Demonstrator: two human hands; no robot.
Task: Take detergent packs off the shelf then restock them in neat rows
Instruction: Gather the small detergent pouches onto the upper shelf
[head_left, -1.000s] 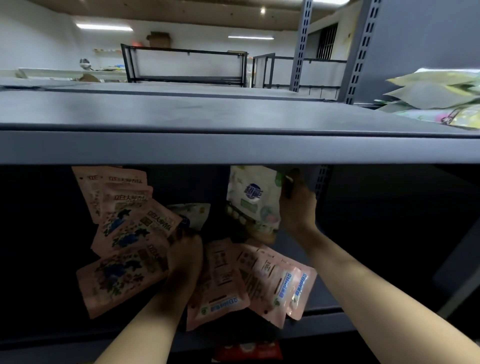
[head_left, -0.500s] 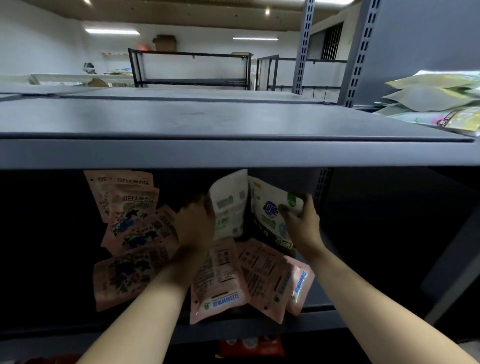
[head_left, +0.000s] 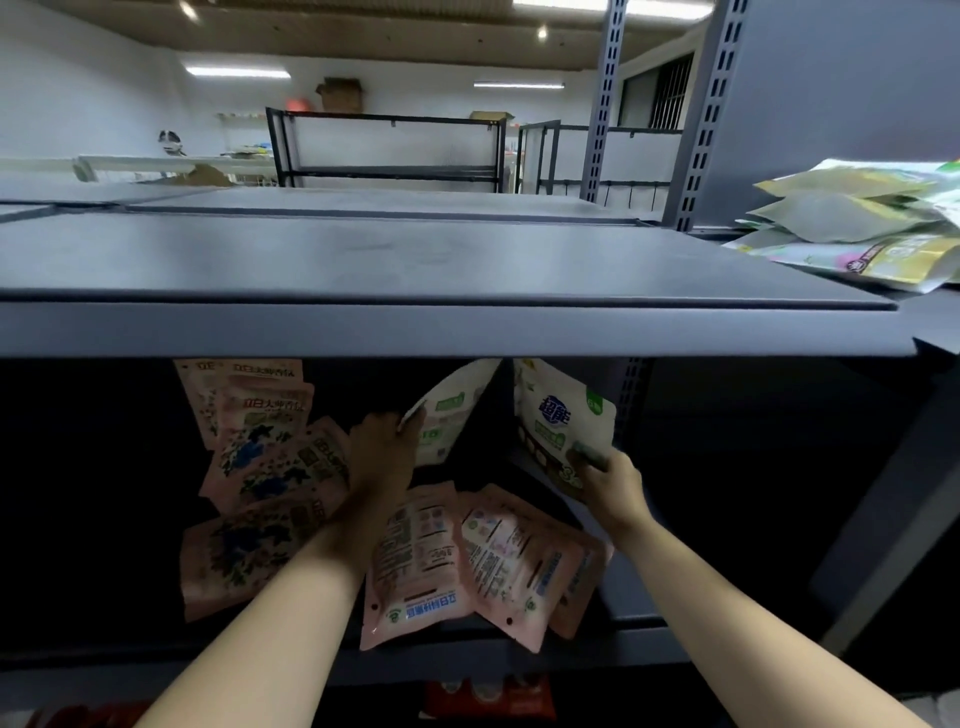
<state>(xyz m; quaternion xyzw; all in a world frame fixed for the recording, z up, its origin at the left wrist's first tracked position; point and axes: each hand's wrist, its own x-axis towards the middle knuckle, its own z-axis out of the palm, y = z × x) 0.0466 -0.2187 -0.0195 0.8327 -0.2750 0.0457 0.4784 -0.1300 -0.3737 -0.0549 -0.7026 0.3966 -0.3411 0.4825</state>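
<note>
Both my arms reach into the dark middle shelf (head_left: 519, 657). My left hand (head_left: 382, 452) grips the corner of a white and green detergent pack (head_left: 449, 415) held upright. My right hand (head_left: 610, 480) pinches the lower edge of a second white pack (head_left: 558, 421) with blue lettering, also upright. Pink packs with blue flowers (head_left: 260, 467) lie overlapped on the shelf to the left of my left arm. More pink packs (head_left: 467, 551) lie face down between my forearms, reaching the front edge.
The grey top shelf board (head_left: 415, 260) juts out just above my hands. A pile of green and yellow packs (head_left: 857, 223) lies on the neighbouring upper shelf at right. Perforated uprights (head_left: 696, 130) stand behind. Red packs (head_left: 483, 699) show on the shelf below.
My left hand rose from the pink packs and took hold of a white pack. The two white packs have moved apart, and my right hand has lowered its pack to the right.
</note>
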